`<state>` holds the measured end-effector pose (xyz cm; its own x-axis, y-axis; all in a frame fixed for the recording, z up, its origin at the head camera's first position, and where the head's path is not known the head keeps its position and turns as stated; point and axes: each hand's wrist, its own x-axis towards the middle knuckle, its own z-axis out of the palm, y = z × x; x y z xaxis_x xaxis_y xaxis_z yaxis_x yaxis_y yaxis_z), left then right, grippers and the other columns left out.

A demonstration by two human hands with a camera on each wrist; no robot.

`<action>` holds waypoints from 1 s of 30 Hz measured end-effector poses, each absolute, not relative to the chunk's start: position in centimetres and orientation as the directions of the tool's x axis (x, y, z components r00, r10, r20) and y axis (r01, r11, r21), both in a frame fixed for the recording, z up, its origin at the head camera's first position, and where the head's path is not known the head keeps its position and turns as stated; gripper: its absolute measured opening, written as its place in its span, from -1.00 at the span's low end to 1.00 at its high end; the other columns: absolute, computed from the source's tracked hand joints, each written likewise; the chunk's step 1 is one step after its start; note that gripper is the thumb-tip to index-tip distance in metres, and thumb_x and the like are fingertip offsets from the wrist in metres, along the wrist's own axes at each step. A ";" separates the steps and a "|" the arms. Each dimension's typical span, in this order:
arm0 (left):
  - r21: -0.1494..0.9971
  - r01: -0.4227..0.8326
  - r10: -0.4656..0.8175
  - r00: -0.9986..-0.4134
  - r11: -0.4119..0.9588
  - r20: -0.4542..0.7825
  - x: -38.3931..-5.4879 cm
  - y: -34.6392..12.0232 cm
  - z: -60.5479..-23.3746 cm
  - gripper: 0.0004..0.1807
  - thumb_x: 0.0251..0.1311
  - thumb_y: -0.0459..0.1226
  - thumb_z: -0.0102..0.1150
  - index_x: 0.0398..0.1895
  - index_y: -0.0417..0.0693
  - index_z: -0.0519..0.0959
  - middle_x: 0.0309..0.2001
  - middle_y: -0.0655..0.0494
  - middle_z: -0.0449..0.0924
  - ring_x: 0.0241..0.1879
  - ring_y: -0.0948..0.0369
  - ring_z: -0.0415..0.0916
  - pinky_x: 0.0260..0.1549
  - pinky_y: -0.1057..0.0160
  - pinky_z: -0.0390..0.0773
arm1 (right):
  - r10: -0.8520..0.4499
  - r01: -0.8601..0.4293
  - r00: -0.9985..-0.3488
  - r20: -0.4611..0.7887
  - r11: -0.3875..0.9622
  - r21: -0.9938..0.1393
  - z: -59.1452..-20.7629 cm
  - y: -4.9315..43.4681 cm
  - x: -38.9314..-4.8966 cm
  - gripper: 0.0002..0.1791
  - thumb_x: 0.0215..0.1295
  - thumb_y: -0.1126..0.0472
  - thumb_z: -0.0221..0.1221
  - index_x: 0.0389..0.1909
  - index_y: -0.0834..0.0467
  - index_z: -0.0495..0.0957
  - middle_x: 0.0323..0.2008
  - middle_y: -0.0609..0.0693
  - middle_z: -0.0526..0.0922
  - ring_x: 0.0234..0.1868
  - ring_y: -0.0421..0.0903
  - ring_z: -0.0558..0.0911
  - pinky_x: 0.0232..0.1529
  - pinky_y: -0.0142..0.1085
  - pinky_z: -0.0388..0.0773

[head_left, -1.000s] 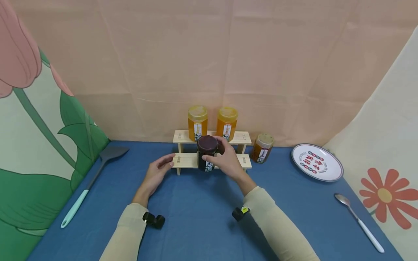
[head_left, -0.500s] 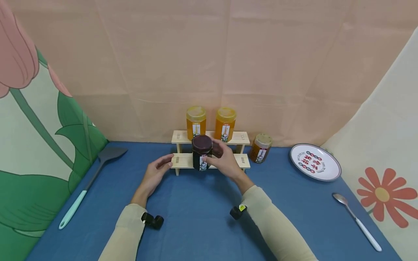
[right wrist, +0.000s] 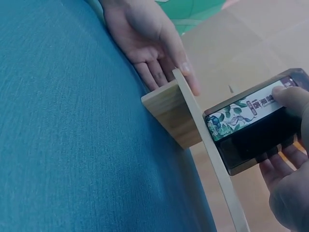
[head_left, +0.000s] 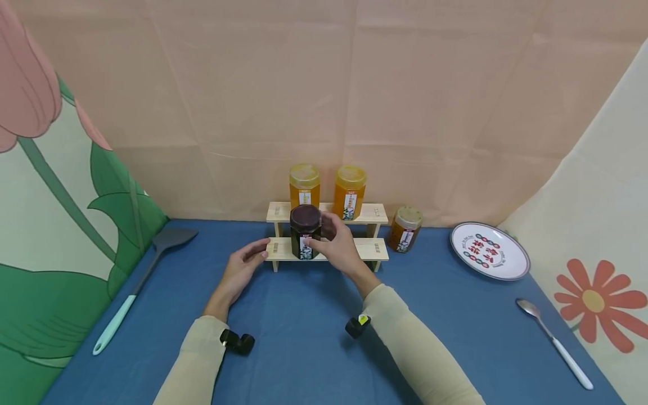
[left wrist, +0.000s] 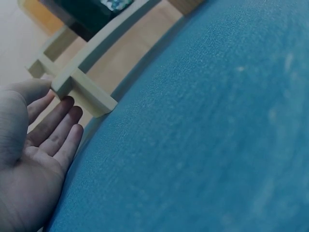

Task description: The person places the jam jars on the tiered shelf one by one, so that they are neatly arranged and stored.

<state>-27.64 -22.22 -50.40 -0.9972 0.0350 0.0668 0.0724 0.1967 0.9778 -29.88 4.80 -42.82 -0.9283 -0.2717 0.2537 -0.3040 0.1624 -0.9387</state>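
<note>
A dark jar [head_left: 306,233] with a purple-black lid and a white label stands upright at the lower step of a two-tier wooden rack [head_left: 367,247]. My right hand [head_left: 338,247] grips it from the right, thumb across the label and fingers behind. In the right wrist view the jar's base [right wrist: 219,152] meets the step's board. My left hand [head_left: 243,269] holds the left end of that lower step. Its thumb lies on the board's edge in the left wrist view, the other fingers [left wrist: 60,121] loosely bent below. Two amber jars with yellow lids, a left one [head_left: 305,183] and a right one [head_left: 350,194], stand on the upper step.
Right of the rack, a brown jar [head_left: 405,229] stands on the blue cloth [head_left: 298,337]. Farther right are a white plate [head_left: 490,251] with red print and a spoon [head_left: 554,343]. A spatula [head_left: 139,287] with a mint handle lies at the left. A beige curtain hangs behind.
My right hand has moved the dark jar leftward along the lower step, from near its middle to in front of the left amber jar. My left hand has stayed at the rack's end.
</note>
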 end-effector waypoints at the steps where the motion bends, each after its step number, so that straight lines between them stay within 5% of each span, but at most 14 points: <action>1: 0.977 0.074 0.037 -0.997 0.198 0.068 -27.7 -22.2 -50.4 -0.48 0.49 -0.06 0.18 0.45 0.07 0.47 0.45 -0.01 0.45 0.40 0.06 0.37 0.10 0.58 0.46 | -0.267 -0.302 -0.930 0.252 0.164 -0.939 -42.8 4.8 -29.9 -0.25 0.24 0.21 0.46 0.42 0.04 0.37 0.29 0.07 0.59 0.31 0.06 0.58 0.45 0.04 0.44; 19: 0.974 0.090 0.034 -0.996 0.208 0.084 -27.4 -22.5 -50.5 -0.47 0.51 -0.05 0.15 0.47 0.05 0.45 0.46 -0.02 0.43 0.38 0.10 0.36 0.09 0.62 0.46 | -0.292 -0.327 -0.915 0.279 0.131 -0.936 -43.1 5.2 -30.2 -0.24 0.22 0.25 0.47 0.41 0.08 0.37 0.26 0.10 0.59 0.30 0.08 0.59 0.43 -0.01 0.47; 30: 0.977 0.074 0.039 -0.997 0.202 0.067 -27.6 -22.1 -50.4 -0.49 0.50 -0.06 0.16 0.45 0.08 0.47 0.45 0.03 0.44 0.36 0.13 0.36 0.08 0.61 0.46 | -0.263 -0.361 -0.916 0.304 0.202 -0.911 -41.4 13.5 -29.3 -0.22 0.25 0.18 0.46 0.44 0.14 0.35 0.34 0.20 0.52 0.39 0.17 0.51 0.50 0.05 0.38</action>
